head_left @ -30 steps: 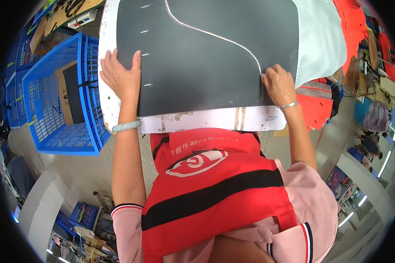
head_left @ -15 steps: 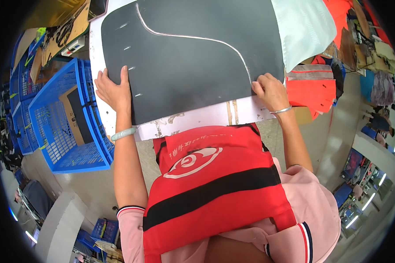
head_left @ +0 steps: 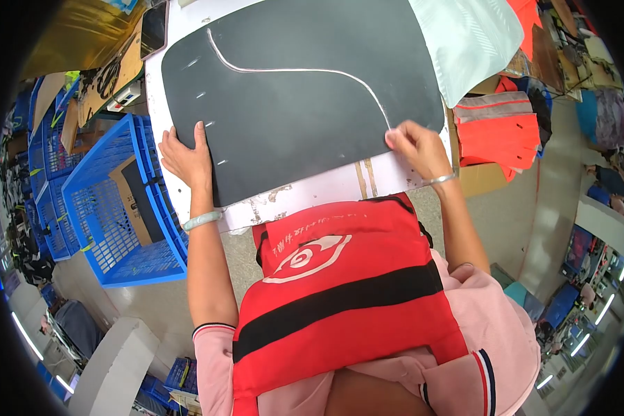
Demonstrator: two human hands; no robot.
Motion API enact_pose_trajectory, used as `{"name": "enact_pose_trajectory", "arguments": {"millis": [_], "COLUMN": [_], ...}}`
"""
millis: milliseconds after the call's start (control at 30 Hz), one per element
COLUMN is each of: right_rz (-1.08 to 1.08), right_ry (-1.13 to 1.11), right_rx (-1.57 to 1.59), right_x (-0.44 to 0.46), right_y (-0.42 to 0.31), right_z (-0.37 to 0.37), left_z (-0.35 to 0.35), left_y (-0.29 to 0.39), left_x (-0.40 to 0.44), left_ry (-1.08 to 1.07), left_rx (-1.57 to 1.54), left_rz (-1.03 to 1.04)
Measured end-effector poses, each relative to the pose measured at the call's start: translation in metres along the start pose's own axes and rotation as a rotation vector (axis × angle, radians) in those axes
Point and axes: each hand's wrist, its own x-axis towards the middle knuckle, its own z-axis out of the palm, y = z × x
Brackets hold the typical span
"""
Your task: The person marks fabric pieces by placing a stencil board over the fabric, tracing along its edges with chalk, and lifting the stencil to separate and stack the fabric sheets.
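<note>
Left of the left hand stands a blue plastic crate, with a piece of cardboard leaning inside it, and well beyond that hand's fingertips a phone lies by the edge of the work surface. The left hand lies palm down with thumb and fingers spread apart, straddling the left edge of a dark sheet, the thumb resting on it. A pale green bangle circles the wrist just behind. Four short white dashes run near that thumb, some farther out and one just beside it. The sheet lies flat between the two hands on a white board, whose worn near strip shows on the body side of them. A pale curved line starts beyond the left thumb and sweeps across to the right fingertips (drawn or laid on, I can't say which). The right hand has its thumb and fingers drawn together at the line's near end, by the sheet's front edge; whether they pinch anything is too small to tell. A silver bracelet sits on that wrist. Beyond the right hand spreads a pale mint cloth, and to its right hang orange pieces with a grey band.
</note>
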Motion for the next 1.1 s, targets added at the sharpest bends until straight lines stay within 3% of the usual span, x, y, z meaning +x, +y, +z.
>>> {"name": "enact_pose_trajectory", "arguments": {"millis": [67, 167, 233, 567, 633, 700, 867, 1000, 1100], "right_rz": [-0.101, -0.096, -0.271, -0.393, -0.270, -0.252, -0.217, -0.223, -0.238], "right_ry": [0.151, 0.132, 0.225, 0.168, 0.242, 0.417, 0.872, 0.839, 0.912], "right_rx": [0.038, -0.011, -0.152, -0.239, 0.075, 0.181, 0.222, 0.620, 0.615], "right_x": [0.028, 0.072, 0.103, 0.131, 0.125, 0.125, 0.085, 0.070, 0.069], "right_y": [-0.009, -0.037, -0.042, -0.060, -0.048, 0.001, 0.078, 0.092, 0.090], "right_z": [0.001, 0.003, 0.013, 0.030, 0.020, 0.011, -0.020, -0.005, 0.005], "left_z": [0.000, -0.002, -0.004, -0.004, -0.004, -0.003, 0.002, 0.003, 0.004], "left_y": [0.001, 0.002, 0.005, 0.006, 0.006, 0.005, 0.000, -0.002, -0.003], "left_x": [-0.001, -0.001, -0.001, -0.002, -0.001, -0.001, 0.000, 0.002, 0.001], "left_ry": [0.002, 0.004, -0.006, -0.006, -0.009, 0.007, 0.045, 0.051, 0.056], "left_rx": [-0.009, -0.019, -0.034, -0.043, -0.037, -0.042, -0.013, -0.007, -0.006], "left_rz": [0.000, -0.006, -0.017, -0.043, -0.043, -0.025, 0.023, 0.044, 0.050]}}
